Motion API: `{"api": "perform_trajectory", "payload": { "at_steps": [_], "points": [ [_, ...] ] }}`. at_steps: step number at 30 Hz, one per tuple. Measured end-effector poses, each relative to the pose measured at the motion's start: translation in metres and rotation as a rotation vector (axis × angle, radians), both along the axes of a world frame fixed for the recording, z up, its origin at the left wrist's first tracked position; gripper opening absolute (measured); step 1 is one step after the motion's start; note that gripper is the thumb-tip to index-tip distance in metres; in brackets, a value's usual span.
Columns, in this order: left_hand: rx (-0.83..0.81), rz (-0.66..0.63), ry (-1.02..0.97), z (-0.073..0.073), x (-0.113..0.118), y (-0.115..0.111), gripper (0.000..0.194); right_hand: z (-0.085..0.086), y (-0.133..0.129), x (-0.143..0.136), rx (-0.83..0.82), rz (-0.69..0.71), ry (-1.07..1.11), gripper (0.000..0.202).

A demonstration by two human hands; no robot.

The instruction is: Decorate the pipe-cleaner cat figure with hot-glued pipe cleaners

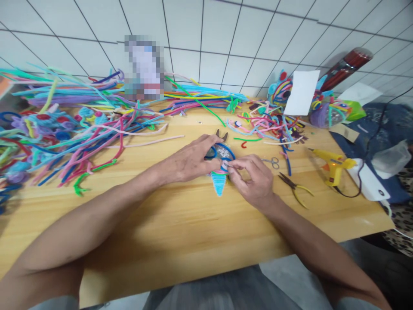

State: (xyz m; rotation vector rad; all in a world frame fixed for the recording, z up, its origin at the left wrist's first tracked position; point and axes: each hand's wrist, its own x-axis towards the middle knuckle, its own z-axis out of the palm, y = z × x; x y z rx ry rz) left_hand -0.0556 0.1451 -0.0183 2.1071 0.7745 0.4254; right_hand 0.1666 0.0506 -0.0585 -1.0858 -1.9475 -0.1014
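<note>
A small pipe-cleaner figure (pixel 219 184) is between my hands at the middle of the table. It has a light-blue striped point toward me, a pink band, and dark-blue loops around a clear, shiny part. My left hand (pixel 195 159) grips its left side, thumb pressed on the middle. From the right, my right hand (pixel 253 176) pinches at the blue loop beside that thumb, its fingertips closed. Whatever small piece is in the pinch is too hidden to tell. Dark metal jaws (pixel 222 136) stick out just beyond the figure; the rest of that tool is covered.
Pipe cleaners (pixel 93 125) pile up at left and along the tiled wall. At right lie yellow-handled pliers (pixel 295 189), small scissors (pixel 274 162), a yellow glue gun (pixel 332 165) and a white power bank-like box (pixel 368 181). A white card (pixel 301 92) stands near finished figures.
</note>
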Motion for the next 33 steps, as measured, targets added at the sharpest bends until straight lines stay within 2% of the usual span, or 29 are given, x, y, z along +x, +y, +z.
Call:
{"api": "perform_trajectory", "payload": {
  "at_steps": [6, 13, 25, 33],
  "points": [
    [-0.014, 0.014, 0.011, 0.002, 0.001, 0.000, 0.051, -0.003, 0.001, 0.003, 0.019, -0.013, 0.006, 0.020],
    [-0.006, 0.008, 0.006, 0.003, 0.000, -0.001, 0.047, -0.006, -0.001, 0.005, -0.008, -0.008, 0.023, 0.028],
    [-0.015, 0.006, -0.017, 0.002, 0.000, -0.002, 0.044, -0.011, 0.001, 0.004, 0.123, -0.054, -0.096, 0.023],
    [-0.079, -0.014, -0.012, 0.000, -0.003, 0.003, 0.052, -0.012, 0.000, 0.005, 0.172, -0.050, -0.153, 0.029]
  ]
}}
